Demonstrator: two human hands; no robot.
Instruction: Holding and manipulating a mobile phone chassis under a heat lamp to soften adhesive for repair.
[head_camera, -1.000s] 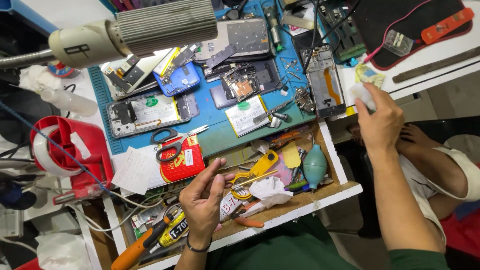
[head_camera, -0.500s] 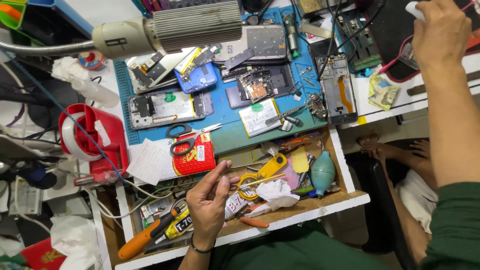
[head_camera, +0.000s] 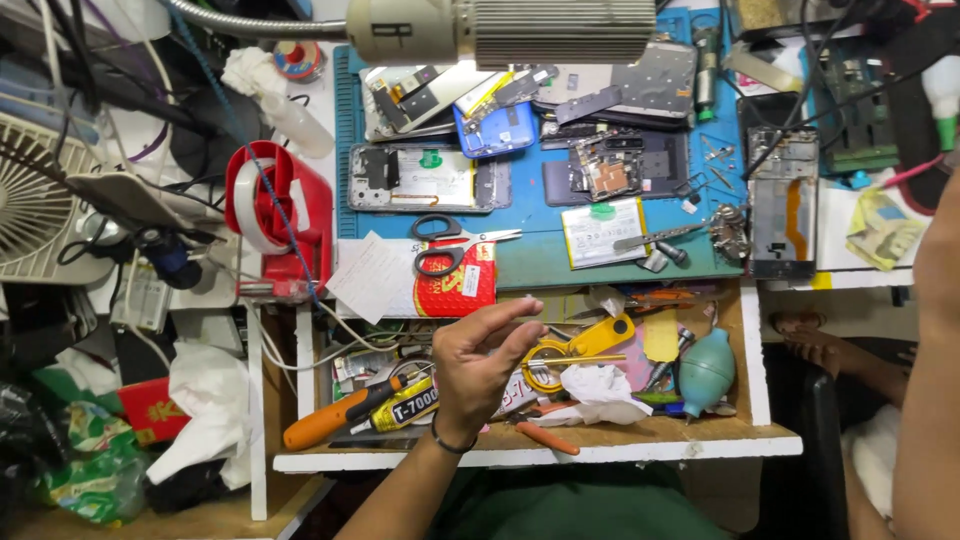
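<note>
My left hand (head_camera: 480, 365) hovers palm-up over the open wooden drawer (head_camera: 540, 445), thumb and fingertips pinched together; nothing shows between them. Just beyond its fingertips lie a red packet (head_camera: 465, 285) and black-handled scissors (head_camera: 450, 245). Only my right forearm (head_camera: 930, 350) shows along the right edge; that hand is out of frame. On the blue work mat (head_camera: 530, 265) lie opened phones (head_camera: 430, 180), a bare phone frame (head_camera: 785, 200) and a white battery (head_camera: 600, 230).
A desk lamp head (head_camera: 500, 30) hangs over the mat's far side. A red tape dispenser (head_camera: 270, 210) and a fan (head_camera: 30, 200) stand left. The drawer holds an orange screwdriver (head_camera: 330, 420), yellow tool (head_camera: 580, 345), teal blower (head_camera: 705, 365) and tissue (head_camera: 600, 385).
My right hand rose from the table's right edge toward the far right corner and left the frame. The left hand kept its pinch over the drawer.
</note>
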